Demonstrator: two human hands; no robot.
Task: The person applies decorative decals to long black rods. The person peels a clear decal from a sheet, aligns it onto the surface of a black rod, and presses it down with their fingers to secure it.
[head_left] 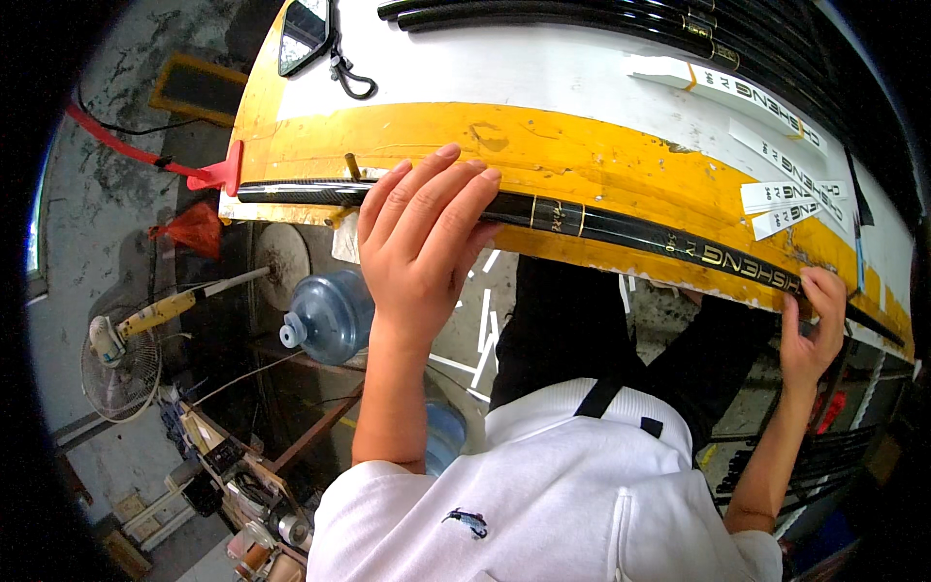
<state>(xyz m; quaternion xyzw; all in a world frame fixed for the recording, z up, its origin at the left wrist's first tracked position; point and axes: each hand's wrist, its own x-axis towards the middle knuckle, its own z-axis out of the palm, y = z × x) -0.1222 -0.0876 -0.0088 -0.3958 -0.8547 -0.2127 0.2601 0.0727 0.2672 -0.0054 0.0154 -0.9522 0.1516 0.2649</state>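
Observation:
A long glossy black fishing rod [621, 233] with gold rings and gold lettering lies along the near edge of the yellow-and-white table [582, 145]. Over its left part is my left hand [427, 228], fingers across the top toward the far side and thumb on the near side. My right hand [817, 315] pinches the rod farther right, near the end of the lettering. The rod's left end meets a red clamp-like piece [223, 171] at the table edge. A short brass-coloured peg [352, 167] stands beside the rod.
More black rods [562, 17] lie along the table's far side. Printed white strips [776, 199] and a white bundle [727, 92] lie at the right, a phone [304, 37] at the far left. A water bottle [335, 315] and fan [121, 364] stand below left.

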